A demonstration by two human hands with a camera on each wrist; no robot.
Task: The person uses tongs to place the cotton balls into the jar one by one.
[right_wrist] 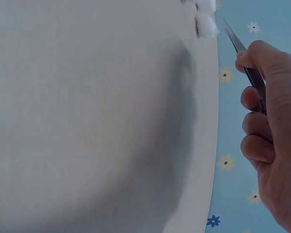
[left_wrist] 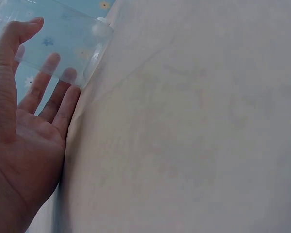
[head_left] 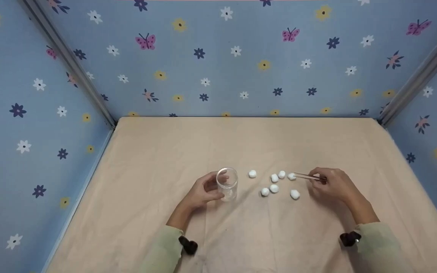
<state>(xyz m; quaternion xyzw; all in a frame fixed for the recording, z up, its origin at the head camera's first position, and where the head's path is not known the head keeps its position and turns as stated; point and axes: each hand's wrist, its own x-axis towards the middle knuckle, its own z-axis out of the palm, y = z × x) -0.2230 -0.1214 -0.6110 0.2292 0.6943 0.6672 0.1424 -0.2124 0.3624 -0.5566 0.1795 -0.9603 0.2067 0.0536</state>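
My left hand holds an upright clear glass from its left side, thumb in front and fingers behind; the left wrist view shows the fingers along the clear wall. Between thumb and fingers, my right hand pinches metal tweezers that point left. In the head view their tips meet a white cotton ball. The right wrist view has the tweezers slanting up, with a cotton ball just left of the tips. Several more cotton balls lie scattered between the hands.
A beige cloth covers the table. Blue walls with flowers and butterflies stand at the back and both sides, with grey posts in the corners. One cotton ball lies apart, close to the glass. Both wrists wear dark camera mounts.
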